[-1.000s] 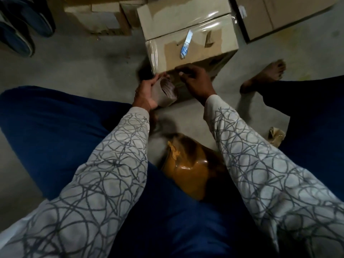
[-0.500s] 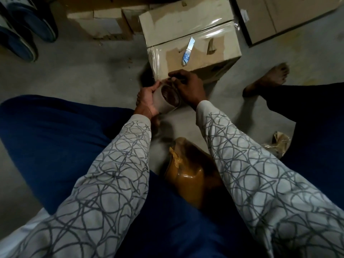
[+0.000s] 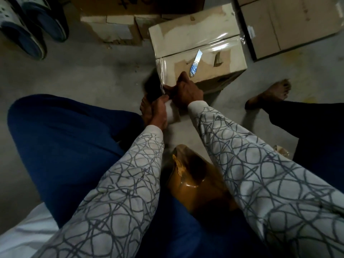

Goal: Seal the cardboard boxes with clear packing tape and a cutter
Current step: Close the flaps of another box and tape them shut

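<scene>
A cardboard box (image 3: 201,40) stands on the floor ahead of me, its top seam covered with shiny clear tape. A small cutter (image 3: 195,64) with a blue handle lies on the box top near the front edge. My left hand (image 3: 158,112) grips the roll of clear packing tape (image 3: 172,113) low against the box's near corner. My right hand (image 3: 188,92) rests on the roll and the box's front face, fingers closed over the tape. A strip of tape (image 3: 162,75) runs down the box's left front corner to the roll.
A torn open box (image 3: 111,28) and a flat cardboard sheet (image 3: 290,25) lie behind. Two shoes (image 3: 28,30) sit at the top left. A brown taped parcel (image 3: 193,179) lies between my knees. Bare feet (image 3: 270,94) rest on the concrete floor.
Both hands have moved forward with the roll, from in front of the box to its near corner. My right hand has shifted from the box front onto the roll.
</scene>
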Action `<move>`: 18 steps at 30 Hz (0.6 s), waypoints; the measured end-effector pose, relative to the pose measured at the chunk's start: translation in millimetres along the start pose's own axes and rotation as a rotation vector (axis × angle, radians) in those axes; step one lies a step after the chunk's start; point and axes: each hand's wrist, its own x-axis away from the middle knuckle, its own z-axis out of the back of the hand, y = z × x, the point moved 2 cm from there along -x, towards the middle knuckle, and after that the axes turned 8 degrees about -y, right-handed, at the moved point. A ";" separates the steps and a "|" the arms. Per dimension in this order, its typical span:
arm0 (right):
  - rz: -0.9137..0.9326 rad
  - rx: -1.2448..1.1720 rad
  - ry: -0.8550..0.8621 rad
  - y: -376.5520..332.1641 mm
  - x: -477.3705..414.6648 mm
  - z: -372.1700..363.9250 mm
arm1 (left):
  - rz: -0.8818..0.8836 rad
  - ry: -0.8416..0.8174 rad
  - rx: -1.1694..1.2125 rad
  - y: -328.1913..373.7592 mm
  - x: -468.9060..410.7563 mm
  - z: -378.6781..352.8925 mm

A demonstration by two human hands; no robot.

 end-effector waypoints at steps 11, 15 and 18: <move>-0.366 -0.233 0.360 23.5 -17.3 41.5 | 0.154 0.067 0.070 9.7 8.4 3.8; -0.358 -0.266 0.338 19.0 -17.4 44.1 | 0.074 0.004 0.095 33.0 42.9 8.6; -0.263 -0.264 0.327 26.9 -15.6 45.7 | 0.213 -0.149 0.270 92.5 116.6 23.2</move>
